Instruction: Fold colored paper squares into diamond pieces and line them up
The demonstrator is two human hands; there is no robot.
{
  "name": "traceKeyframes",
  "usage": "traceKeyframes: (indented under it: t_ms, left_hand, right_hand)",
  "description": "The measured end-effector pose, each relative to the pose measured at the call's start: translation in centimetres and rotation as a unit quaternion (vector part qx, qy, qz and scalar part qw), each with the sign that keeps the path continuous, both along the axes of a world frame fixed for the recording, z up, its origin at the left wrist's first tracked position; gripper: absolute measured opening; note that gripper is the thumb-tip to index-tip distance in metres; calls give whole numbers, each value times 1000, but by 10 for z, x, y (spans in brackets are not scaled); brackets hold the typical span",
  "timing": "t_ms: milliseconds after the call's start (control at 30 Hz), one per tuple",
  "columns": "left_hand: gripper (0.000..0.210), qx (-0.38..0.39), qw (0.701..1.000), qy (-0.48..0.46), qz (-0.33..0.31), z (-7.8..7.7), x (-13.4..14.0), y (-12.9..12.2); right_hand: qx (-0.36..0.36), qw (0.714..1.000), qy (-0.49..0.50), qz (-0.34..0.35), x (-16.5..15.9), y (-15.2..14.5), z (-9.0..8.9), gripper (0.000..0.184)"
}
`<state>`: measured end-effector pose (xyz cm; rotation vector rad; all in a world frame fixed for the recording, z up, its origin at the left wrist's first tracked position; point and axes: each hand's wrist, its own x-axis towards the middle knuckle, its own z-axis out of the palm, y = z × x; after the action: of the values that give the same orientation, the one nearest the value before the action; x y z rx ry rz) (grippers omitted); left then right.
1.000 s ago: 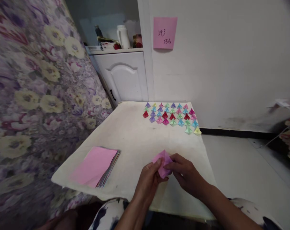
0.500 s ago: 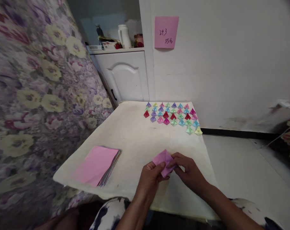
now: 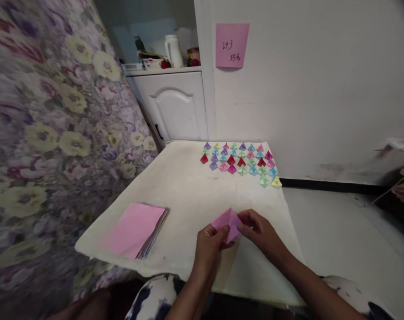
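A small folded pink paper [image 3: 229,220], roughly diamond-shaped with creases showing, is held just above the near part of the table. My left hand [image 3: 211,243] pinches its lower left side, thumb on top and fingers underneath. On the right side, my right hand [image 3: 259,232] grips the paper's edge between thumb and fingers. To the left lies a stack of coloured paper [image 3: 135,229] with a pink sheet on top. Toward the far right of the table, several rows of small folded paper pieces [image 3: 241,162] sit in many colours.
A cream cloth covers the table [image 3: 182,186]. Floral curtain [image 3: 71,142] hangs along the left. Behind stand a white cabinet [image 3: 178,106] and a shelf with a white jug [image 3: 174,51]. A pink note [image 3: 232,45] is stuck on the wall.
The paper's lower right part lies flatter and smoother than before. My right hand's thumb and fingers have shifted slightly along the right edge. My left hand keeps nearly the same place.
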<state>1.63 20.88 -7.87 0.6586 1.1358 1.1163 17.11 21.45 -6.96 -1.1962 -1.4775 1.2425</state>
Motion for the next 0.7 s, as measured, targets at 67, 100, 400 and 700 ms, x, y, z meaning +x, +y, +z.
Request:
traceKeyframes:
  t_ms: [67,100,400,700]
  left_hand:
    - [30,-1,1000,7,-2,-1,2,-1]
    - [30,-2,1000,8,-3,-1,3,-1]
    - [30,19,999,-25,-35,3,-3,-1]
    - [34,29,997,-11,-67,6,-7,0]
  right_hand:
    - [-7,999,-46,-16,-4,1,-6,16]
    - [-11,998,-57,-21,-6,2,-9,16]
    - [-97,992,73,32,-3,8,-10,24]
    - [-110,990,79,34,1,12,-12,23]
